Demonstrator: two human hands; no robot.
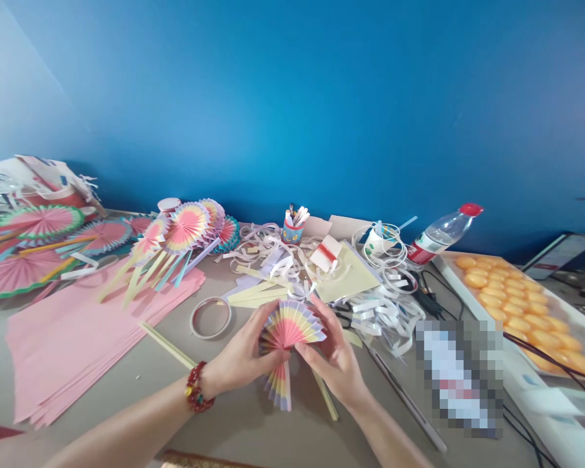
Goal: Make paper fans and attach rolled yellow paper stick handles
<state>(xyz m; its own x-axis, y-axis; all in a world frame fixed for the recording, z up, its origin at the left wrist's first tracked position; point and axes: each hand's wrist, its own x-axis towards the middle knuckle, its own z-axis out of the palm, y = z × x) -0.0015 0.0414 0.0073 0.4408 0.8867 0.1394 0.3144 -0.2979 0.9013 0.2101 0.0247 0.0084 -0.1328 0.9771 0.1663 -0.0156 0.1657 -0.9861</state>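
Between my hands is a pleated paper fan (292, 325) in pink, yellow and lilac, spread most of the way round with a gap at its lower right. My left hand (253, 348) grips its left side, thumb lying across the front near the centre. On the right edge, my right hand (338, 364) holds the folds with the thumb near the centre and fingers behind. A pale yellow paper strip (325, 395) lies under my right hand, and another yellow strip (168, 344) is beside my left wrist. A roll of tape (211, 318) rests left of the fan.
Pink paper sheets (78, 338) are stacked at left, with finished paper fans (188, 226) behind. Curled white paper scraps (383, 318) lie at right near a long grey cutter (404, 396). A plastic bottle (443, 234) leans beside a tray of orange rounded items (526, 305). A pen cup (293, 230) stands by the wall.
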